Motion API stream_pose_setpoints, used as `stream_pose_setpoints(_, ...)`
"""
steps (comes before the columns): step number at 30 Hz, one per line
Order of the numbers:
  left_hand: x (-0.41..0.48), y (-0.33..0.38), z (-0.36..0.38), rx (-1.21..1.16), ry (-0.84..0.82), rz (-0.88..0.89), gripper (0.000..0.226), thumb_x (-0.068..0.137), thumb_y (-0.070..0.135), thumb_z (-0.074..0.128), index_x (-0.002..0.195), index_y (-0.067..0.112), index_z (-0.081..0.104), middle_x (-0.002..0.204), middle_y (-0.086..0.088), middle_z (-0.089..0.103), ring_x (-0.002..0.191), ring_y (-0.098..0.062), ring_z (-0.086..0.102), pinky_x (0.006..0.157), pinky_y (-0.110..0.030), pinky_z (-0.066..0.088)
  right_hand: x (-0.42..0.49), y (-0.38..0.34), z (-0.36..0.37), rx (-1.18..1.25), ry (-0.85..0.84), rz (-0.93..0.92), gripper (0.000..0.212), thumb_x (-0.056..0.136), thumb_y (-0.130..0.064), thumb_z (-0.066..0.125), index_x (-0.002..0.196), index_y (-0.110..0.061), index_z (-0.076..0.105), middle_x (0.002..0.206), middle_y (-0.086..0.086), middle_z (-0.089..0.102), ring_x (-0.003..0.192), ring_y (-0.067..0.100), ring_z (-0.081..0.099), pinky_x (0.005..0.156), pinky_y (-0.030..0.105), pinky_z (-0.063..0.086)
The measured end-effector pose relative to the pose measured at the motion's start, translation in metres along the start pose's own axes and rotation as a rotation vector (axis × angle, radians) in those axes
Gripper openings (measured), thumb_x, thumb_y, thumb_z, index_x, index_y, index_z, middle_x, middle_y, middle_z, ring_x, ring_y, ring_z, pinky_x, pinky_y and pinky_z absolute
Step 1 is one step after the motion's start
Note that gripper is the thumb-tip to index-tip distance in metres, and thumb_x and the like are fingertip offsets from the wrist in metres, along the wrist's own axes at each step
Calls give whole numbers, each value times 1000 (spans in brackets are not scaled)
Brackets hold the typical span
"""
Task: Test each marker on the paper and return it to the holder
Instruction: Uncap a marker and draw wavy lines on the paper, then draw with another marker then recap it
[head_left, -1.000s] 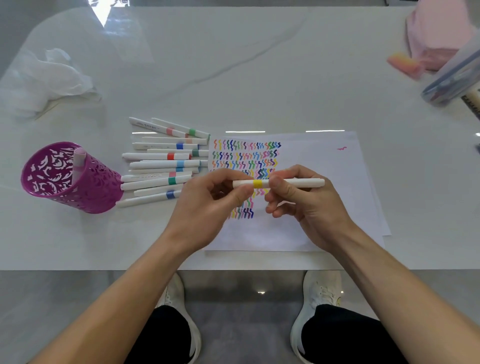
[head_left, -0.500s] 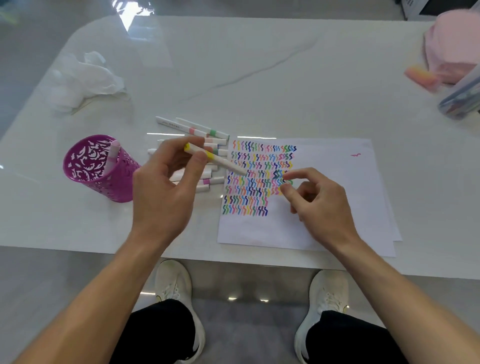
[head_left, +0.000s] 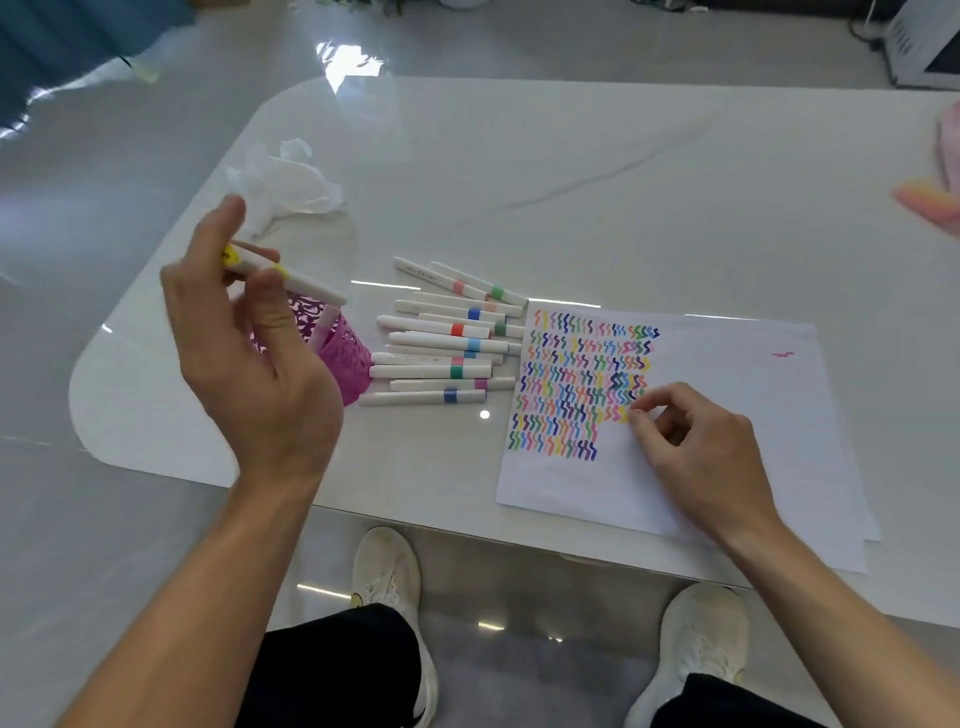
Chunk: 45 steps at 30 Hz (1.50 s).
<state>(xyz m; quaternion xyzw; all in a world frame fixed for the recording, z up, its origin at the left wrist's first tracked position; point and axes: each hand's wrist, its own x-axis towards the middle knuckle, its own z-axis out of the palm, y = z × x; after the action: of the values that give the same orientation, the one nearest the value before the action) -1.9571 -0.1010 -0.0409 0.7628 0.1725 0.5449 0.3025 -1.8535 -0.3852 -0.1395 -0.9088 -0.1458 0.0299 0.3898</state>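
Note:
My left hand (head_left: 244, 358) holds a white marker with a yellow band (head_left: 291, 274) between thumb and fingers, raised above the purple cut-out holder (head_left: 343, 358). The hand hides most of the holder; one pink-capped marker (head_left: 321, 326) stands inside it. My right hand (head_left: 691, 447) rests on the white paper (head_left: 727, 415) with loosely curled fingers, holding nothing, beside rows of coloured squiggles (head_left: 582, 384). Several white markers with coloured bands (head_left: 447, 343) lie in a pile between the holder and the paper.
A crumpled white tissue (head_left: 291, 182) lies at the back left of the white table (head_left: 519, 182). Pink objects (head_left: 930, 202) sit at the far right edge. The table's near edge runs just below the paper; my shoes (head_left: 387, 577) show under it.
My left hand has carried the yellow marker leftward from over the paper to above the holder. My right hand let go of it and stays on the paper. The camera view swung left.

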Motion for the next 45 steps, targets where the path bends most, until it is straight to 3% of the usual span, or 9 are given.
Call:
stream_pose_setpoints(3, 7, -12, -6, 85, 23, -38, 31, 109, 19, 38, 136, 10, 51, 109, 14, 47, 101, -6, 54, 89, -48, 52, 0, 0, 1, -16, 2, -10, 9, 90, -17, 74, 87, -25, 71, 59, -8, 63, 58, 11, 61, 61, 30, 48)
stream_pose_setpoints(7, 5, -22, -7, 242, -77, -159, 29, 107, 19, 37, 125, 12, 59, 111, 8, 46, 93, 12, 51, 83, -14, 43, 0, 0, 1, -38, 6, -20, 9, 90, -17, 75, 87, -24, 71, 58, -10, 61, 60, 9, 62, 59, 29, 47)
stream_pose_setpoints(9, 4, -26, -8, 290, -139, -196, 29, 106, 20, 37, 122, 11, 60, 116, -2, 51, 94, 7, 52, 82, -16, 44, 0, 0, 1, -39, 4, -19, 8, 90, -18, 75, 87, -24, 71, 58, -11, 61, 59, 8, 62, 58, 26, 46)
stream_pose_setpoints(13, 0, -33, -6, 334, -275, -280, 24, 103, 19, 41, 116, 14, 61, 119, -6, 54, 103, -22, 59, 89, -28, 48, 0, 0, 1, -45, 2, -18, 8, 91, -18, 75, 88, -24, 71, 57, -12, 60, 58, 5, 60, 57, 23, 43)
stream_pose_setpoints(20, -6, -28, -2, 466, -417, -340, 23, 102, 17, 45, 116, 10, 61, 118, -9, 55, 97, -15, 48, 84, -24, 37, 0, 0, 2, -49, 2, -18, 8, 91, -17, 75, 88, -23, 71, 58, -12, 60, 58, 6, 60, 57, 23, 43)
stream_pose_setpoints(23, -7, -25, -2, 471, -417, -357, 24, 101, 19, 47, 116, 9, 63, 120, -10, 55, 104, -21, 53, 84, -24, 37, 0, 1, 2, -46, 2, -16, 8, 91, -18, 74, 87, -24, 71, 58, -11, 61, 58, 7, 60, 58, 27, 45)
stream_pose_setpoints(30, -11, -16, 1, 407, -363, -229, 35, 96, 20, 54, 128, 9, 60, 125, -12, 54, 110, -19, 54, 82, 7, 28, 1, 2, 3, -51, 1, -24, 9, 91, -18, 74, 87, -25, 70, 58, -11, 61, 58, 9, 61, 59, 27, 45)
stream_pose_setpoints(38, -38, -6, 16, 340, -491, 176, 40, 91, 6, 63, 131, 3, 56, 127, -16, 55, 117, -27, 50, 96, -37, 49, 0, 1, 2, -43, 1, -55, 4, 92, -24, 74, 91, -23, 70, 59, -9, 62, 58, 13, 61, 60, 32, 50)
stream_pose_setpoints(45, -59, 3, 23, 281, -711, 251, 29, 88, 2, 67, 117, 6, 67, 114, -10, 63, 106, -25, 59, 88, -37, 54, 0, 3, -1, -44, -18, -41, 4, 93, -23, 73, 95, -24, 69, 59, -9, 61, 60, 8, 61, 59, 21, 44)
